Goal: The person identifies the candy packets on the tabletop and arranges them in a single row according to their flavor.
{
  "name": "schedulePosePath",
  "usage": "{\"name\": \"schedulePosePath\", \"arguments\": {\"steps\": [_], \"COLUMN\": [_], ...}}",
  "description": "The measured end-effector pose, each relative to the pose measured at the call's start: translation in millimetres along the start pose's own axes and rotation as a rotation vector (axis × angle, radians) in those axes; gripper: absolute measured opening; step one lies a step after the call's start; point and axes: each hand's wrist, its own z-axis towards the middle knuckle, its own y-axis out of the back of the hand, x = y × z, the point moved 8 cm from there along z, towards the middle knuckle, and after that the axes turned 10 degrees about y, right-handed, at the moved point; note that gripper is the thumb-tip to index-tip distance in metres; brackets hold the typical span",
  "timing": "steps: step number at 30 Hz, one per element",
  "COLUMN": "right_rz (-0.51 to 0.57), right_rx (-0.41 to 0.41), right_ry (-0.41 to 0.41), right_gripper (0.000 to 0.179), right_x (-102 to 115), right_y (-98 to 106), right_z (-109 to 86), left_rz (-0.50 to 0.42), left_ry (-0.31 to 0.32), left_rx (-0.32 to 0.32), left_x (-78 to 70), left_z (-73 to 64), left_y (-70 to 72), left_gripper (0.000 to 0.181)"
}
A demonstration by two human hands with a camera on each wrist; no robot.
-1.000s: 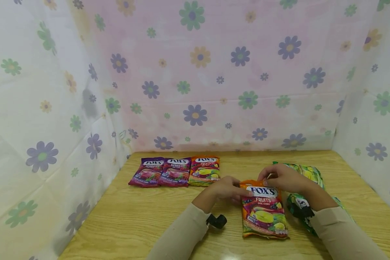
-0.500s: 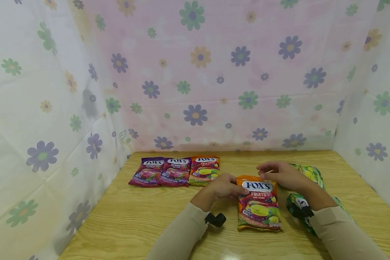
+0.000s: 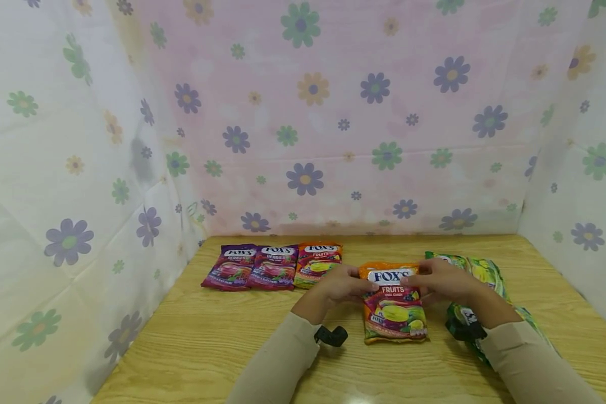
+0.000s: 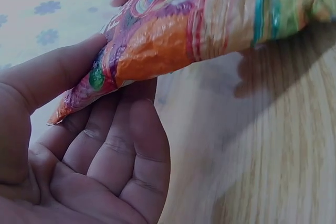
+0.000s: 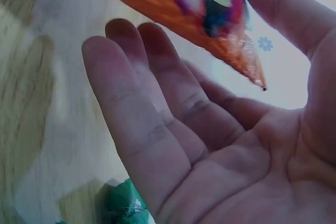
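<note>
An orange-topped Fox's Fruits candy bag (image 3: 394, 314) is held tilted above the wooden table, its printed front facing the head camera. My left hand (image 3: 340, 286) pinches its left upper side; in the left wrist view the thumb (image 4: 68, 66) lies on the front and the fingers (image 4: 121, 150) are underneath. At the right upper side, my right hand (image 3: 446, 279) has its thumb on the front. The right wrist view shows the bag's orange corner (image 5: 231, 56) between that thumb (image 5: 289, 9) and the fingers, several of which extend loosely below it.
At the back left, two purple Fox's Berries bags (image 3: 230, 269) (image 3: 274, 269) and another Fox's Fruits bag (image 3: 315, 266) lie in a row. Green candy bags (image 3: 485, 272) (image 3: 527, 320) lie to the right, partly under my right arm. Flowered cloth (image 3: 353, 168) surrounds the table (image 3: 207, 348).
The Fox's Fruits bag has moved left and away from me with my left hand. My right hand came off its top edge, then took its right side.
</note>
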Motion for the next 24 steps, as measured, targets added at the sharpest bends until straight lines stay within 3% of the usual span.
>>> {"name": "schedulePosePath", "arguments": {"steps": [4,10,19,24], "right_rz": [-0.013,0.003,0.059,0.072], "right_rx": [0.021,0.06,0.058,0.032], "right_ry": [0.0,0.033,0.079,0.105], "right_gripper": [0.061,0.064,0.061,0.059], "right_x": [-1,1,4,4], "right_y": [-5,-12,-11,-6], "right_z": [-0.2,-0.1,2.3,2.0], "left_rz": [-0.05,-0.099,-0.154,-0.198], "left_ry": [-0.02,-0.003,-0.015,-0.008], "left_rx": [0.006,-0.029,-0.026,-0.048], "left_x": [-1.3,0.5,1.0,1.4], "left_z": [2.2,4.6,5.9,6.0], "left_y": [2.5,7.7,8.1,9.0], "left_gripper": [0.028,0.033,0.035,0.048]}}
